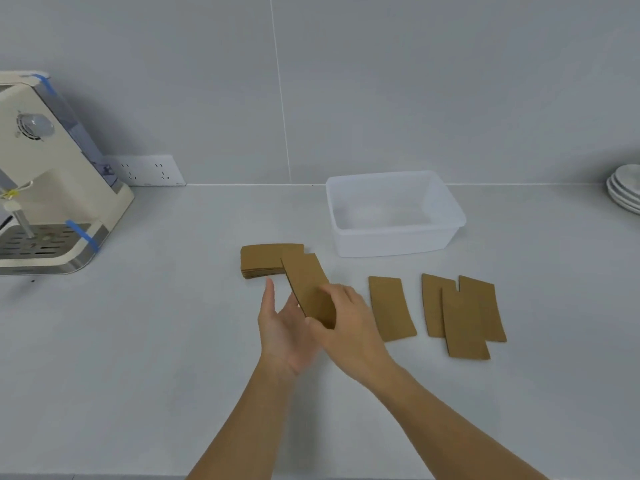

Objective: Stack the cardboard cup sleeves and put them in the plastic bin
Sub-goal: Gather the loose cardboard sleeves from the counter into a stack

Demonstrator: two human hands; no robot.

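Two hands meet nearest the camera, in front of the bin. The right hand grasps one sleeve by its near end; the left hand lies released, palm up, beneath that sleeve, and whether it bears any of the load cannot be told.

Four loose sleeves remain flat on the surface ahead of the bin: a single one just right of the hands, then three overlapping ones further right. A stack sits to the bin's left, just beyond the held sleeve. The bin stands empty against the wall.

Risks, as judged: the held sleeve is tilted and skewed against the stack, so a careless drop would leave it askew or shunt the pile out of square. A misaligned pile may fan apart when lifted into the bin.

A coffee machine stands far left of the bin, plates far right. No brand, label or legible writing is visible on anything.
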